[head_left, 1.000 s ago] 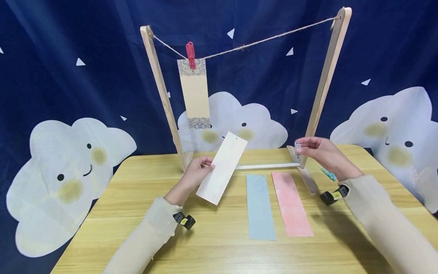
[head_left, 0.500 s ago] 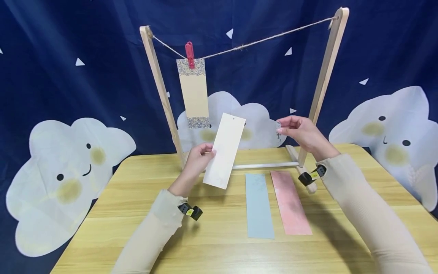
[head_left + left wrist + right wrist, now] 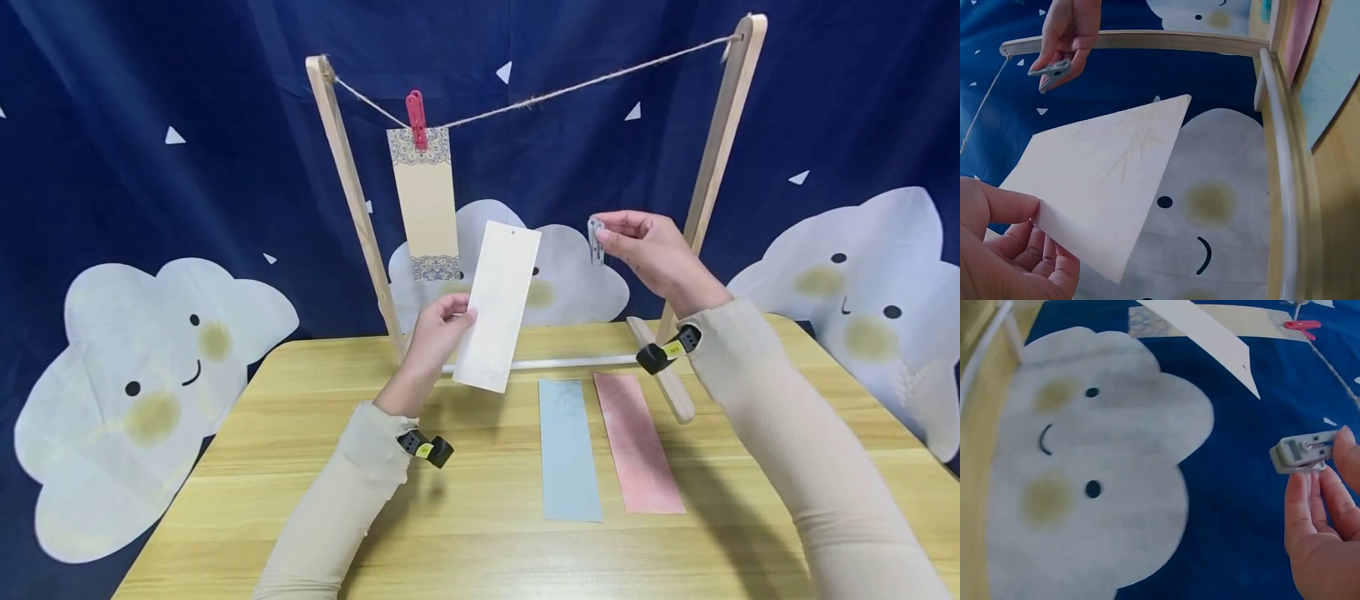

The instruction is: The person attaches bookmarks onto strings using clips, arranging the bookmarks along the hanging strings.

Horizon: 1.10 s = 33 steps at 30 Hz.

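The white card (image 3: 498,307), holed end up, long axis leaning right, is being pinched above the table (image 3: 472,533) by the left hand (image 3: 437,332); a grey clothespin (image 3: 596,248), by the right hand (image 3: 654,254). Both are being held higher than before.

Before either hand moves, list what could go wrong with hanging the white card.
The left hand pinches the white card by one long edge, so it might twist or bend when clipped.

The string slopes down toward the red clip, so another clip could slide into the patterned card.

With the right hand holding the grey clip, neither hand is free to steady the string.
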### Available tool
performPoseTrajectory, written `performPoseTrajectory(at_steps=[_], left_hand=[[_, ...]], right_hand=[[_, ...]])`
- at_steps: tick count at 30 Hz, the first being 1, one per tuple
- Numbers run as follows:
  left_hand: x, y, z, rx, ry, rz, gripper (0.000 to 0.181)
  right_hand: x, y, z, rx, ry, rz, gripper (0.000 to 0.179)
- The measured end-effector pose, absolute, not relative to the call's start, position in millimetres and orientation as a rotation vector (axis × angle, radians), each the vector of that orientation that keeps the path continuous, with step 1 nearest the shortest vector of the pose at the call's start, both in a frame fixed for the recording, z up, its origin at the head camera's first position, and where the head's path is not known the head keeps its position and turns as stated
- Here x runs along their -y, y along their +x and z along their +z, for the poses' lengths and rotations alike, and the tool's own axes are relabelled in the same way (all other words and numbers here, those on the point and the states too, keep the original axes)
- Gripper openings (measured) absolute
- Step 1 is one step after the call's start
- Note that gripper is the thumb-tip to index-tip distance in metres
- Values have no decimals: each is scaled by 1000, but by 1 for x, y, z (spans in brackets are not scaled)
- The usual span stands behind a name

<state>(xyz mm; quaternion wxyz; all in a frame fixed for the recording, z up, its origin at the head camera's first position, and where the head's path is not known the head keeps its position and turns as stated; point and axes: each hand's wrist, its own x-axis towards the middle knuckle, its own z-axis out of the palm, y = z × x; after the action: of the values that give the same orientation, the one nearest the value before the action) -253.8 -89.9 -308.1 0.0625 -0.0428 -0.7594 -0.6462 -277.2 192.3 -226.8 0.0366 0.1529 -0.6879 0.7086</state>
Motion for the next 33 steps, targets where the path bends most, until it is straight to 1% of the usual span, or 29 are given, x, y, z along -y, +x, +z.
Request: performPoseTrajectory(at_steps=[6, 10, 19, 26, 33], left_hand=[[88, -255, -301, 2229, -154, -1993, 21], [87, -255, -297, 2211, -175, -1997, 20], [86, -259, -284, 2145, -241, -1975, 20], [81, -262, -271, 2117, -228, -2013, 20], [78, -267, -261, 2087, -206, -2031, 20]], right_hand=[[-174, -281, -202, 2024, 528, 2204, 18], [-160, -282, -186, 2052, 538, 2138, 19], [-127, -281, -145, 1954, 569, 2169, 13], [-110, -279, -111, 1873, 564, 2184, 11], [-99, -286, -93, 1892, 617, 1929, 10]])
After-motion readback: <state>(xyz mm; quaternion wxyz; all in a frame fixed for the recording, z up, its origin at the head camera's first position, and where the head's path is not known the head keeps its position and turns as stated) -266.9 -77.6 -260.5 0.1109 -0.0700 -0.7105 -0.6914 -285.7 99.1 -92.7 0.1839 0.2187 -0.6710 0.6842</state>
